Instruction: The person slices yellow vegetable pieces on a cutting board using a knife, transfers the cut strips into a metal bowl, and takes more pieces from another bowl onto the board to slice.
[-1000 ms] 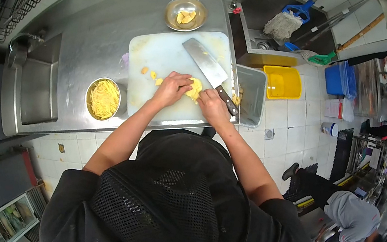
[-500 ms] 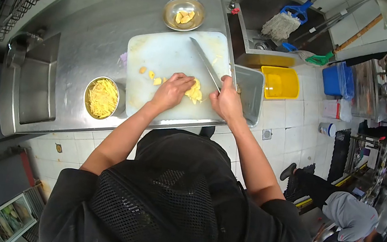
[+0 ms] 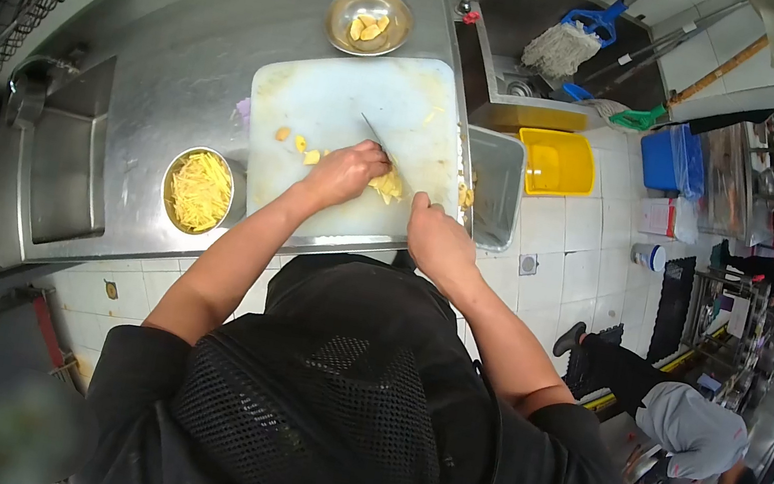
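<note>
My right hand (image 3: 443, 243) is closed around the handle of a knife (image 3: 373, 130). The knife's blade lies low over the white cutting board (image 3: 305, 87), close beside my left fingers, and is partly hidden by my left hand. With curled fingers, my left hand (image 3: 347, 173) presses on a small pile of yellow ginger slices (image 3: 388, 184) on the board. A few loose ginger pieces (image 3: 300, 143) lie to the left of that hand. Left of the board, a round steel container (image 3: 165, 197) holds thin ginger strips (image 3: 200, 192).
A steel bowl (image 3: 403, 14) with a few ginger pieces stands behind the board. A grey bin (image 3: 507, 185) sits off the counter's right edge, next to a yellow tub (image 3: 561, 163). Sinks flank the counter (image 3: 173, 56). Another person (image 3: 692, 427) works at far right.
My right hand has moved slightly left and toward me, bringing the knife from the board's right side to the ginger pile beside my left fingers. My left hand stays on the ginger.
</note>
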Demonstrator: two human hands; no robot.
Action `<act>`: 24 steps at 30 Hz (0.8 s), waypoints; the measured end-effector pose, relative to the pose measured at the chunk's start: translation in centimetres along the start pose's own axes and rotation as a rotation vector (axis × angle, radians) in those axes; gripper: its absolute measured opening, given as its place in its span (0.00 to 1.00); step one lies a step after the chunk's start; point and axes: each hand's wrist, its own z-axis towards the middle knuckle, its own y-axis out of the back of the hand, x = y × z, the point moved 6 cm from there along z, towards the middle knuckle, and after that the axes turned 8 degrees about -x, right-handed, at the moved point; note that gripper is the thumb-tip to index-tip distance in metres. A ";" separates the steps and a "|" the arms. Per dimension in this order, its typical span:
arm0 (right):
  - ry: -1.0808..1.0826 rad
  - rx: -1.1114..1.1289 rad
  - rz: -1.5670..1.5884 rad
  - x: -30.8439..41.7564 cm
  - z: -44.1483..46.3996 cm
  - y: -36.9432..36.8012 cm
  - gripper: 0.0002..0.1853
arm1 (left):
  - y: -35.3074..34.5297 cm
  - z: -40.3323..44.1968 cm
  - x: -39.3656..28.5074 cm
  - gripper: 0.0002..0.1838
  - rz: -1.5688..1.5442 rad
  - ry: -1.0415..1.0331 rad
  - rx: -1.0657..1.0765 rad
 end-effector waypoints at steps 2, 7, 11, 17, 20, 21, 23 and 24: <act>-0.045 0.044 -0.029 -0.1 -0.3 -0.3 0.08 | -0.1 0.0 0.0 0.16 0.008 -0.004 -0.006; 0.015 -0.046 0.084 -0.5 2.7 -2.4 0.09 | 0.0 -0.1 -0.1 0.15 -0.011 -0.015 -0.057; -0.016 0.018 0.108 0.0 2.1 -0.4 0.09 | -0.1 -0.2 0.2 0.16 0.008 -0.022 -0.060; -0.017 0.029 0.156 -0.5 3.3 -2.5 0.10 | -0.2 -0.5 0.3 0.16 0.000 -0.018 -0.065; -0.047 0.106 0.127 0.1 2.7 -0.8 0.10 | -0.2 -0.4 0.4 0.15 0.017 -0.033 -0.083; -0.054 0.054 0.126 -0.1 2.6 -1.4 0.09 | -0.4 -0.5 0.4 0.15 0.036 -0.018 -0.077; -0.034 0.011 0.133 -0.9 3.9 -3.3 0.11 | -0.2 -0.3 0.1 0.14 0.024 -0.019 -0.078; -0.031 0.017 0.131 -0.9 4.7 -2.9 0.11 | -0.1 -0.3 0.1 0.14 0.017 -0.021 -0.077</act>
